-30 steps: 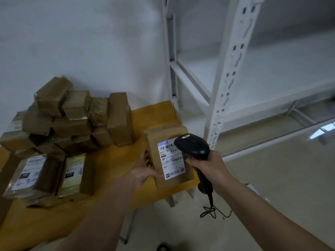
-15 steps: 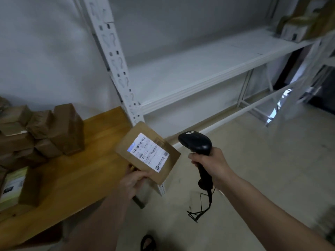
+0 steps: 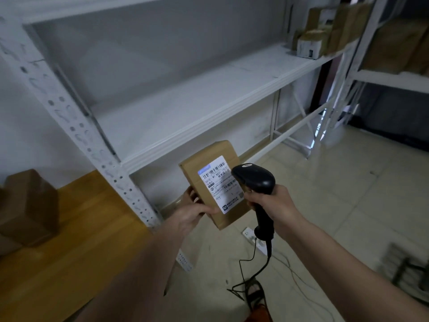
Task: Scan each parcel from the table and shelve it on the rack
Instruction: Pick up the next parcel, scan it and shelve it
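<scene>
- White steel rack (image 3: 130, 182) fills the background, pale tiled floor below, wooden table (image 3: 76, 233) at lower left.
- Left hand (image 3: 192, 211): fingers curled round the near left corner of the parcel (image 3: 209, 182), thumb across its front face. Carries it in mid-air, clear of table and rack.
- Right hand (image 3: 270, 203): wrapped round the grip of the black scanner (image 3: 254, 180), cable (image 3: 253, 266) trailing to the floor. Trigger finger can't be read.
- Scanner head sits just beside the parcel's right edge, overlapping the right side of the label (image 3: 219, 183); whether it touches can't be told.
- Parcel: flat brown carton, label face up toward the camera, long axis running from the left hand up and away, leaning slightly right, far end aimed at the shelf (image 3: 209, 98).
- Key relation: shelf front lip lies just beyond and above the parcel's far end, bare board running off to the right. The left hand is the carrying hand and also the one closer to the rack post, so placement looks like a left-hand job: push forward along the long axis and lift over the lip.
- Judgement: scan step is in hand or about finished; shelving not yet done.
- Risk: right hand and scanner crowd the parcel's right side, best pulled back first.
- Further out: shelved parcels (image 3: 329, 31) at the far right end of that shelf, more brown cartons (image 3: 27, 205) on the table at left.
</scene>
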Motion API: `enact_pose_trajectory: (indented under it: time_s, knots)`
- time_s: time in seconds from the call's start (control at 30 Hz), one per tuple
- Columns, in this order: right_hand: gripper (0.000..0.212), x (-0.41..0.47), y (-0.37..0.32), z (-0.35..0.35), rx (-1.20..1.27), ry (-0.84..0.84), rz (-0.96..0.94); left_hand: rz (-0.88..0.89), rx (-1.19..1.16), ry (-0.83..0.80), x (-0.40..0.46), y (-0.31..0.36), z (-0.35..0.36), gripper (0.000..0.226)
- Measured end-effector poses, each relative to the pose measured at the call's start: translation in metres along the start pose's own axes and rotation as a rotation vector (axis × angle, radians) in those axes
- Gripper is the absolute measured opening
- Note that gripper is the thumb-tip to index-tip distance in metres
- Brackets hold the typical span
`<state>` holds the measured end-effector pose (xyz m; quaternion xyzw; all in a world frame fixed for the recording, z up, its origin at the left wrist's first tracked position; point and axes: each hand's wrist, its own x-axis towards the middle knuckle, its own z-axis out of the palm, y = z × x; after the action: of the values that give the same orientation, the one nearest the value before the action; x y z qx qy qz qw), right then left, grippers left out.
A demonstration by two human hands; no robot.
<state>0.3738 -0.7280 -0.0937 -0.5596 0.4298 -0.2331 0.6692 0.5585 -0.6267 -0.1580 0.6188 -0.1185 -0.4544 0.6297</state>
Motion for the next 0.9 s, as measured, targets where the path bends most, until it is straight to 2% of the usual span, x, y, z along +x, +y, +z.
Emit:
enact_pose_trajectory:
  time_s: [0.33, 0.67, 0.9]
  knots:
    - [0.008, 0.111, -0.07, -0.077, 0.045, 0.166, -0.082, 0.026, 0.026, -0.178, 0.126, 0.072, 0.108, 0.103]
    - [0.017, 0.23, -0.158, -0.131, 0.055, 0.217, -0.186, 0.096, -0.07, -0.272, 0.234, 0.174, 0.195, 0.075]
    - [0.014, 0.288, -0.205, -0.169, 0.119, 0.279, -0.213, 0.04, -0.183, -0.321, 0.284, 0.217, 0.257, 0.061]
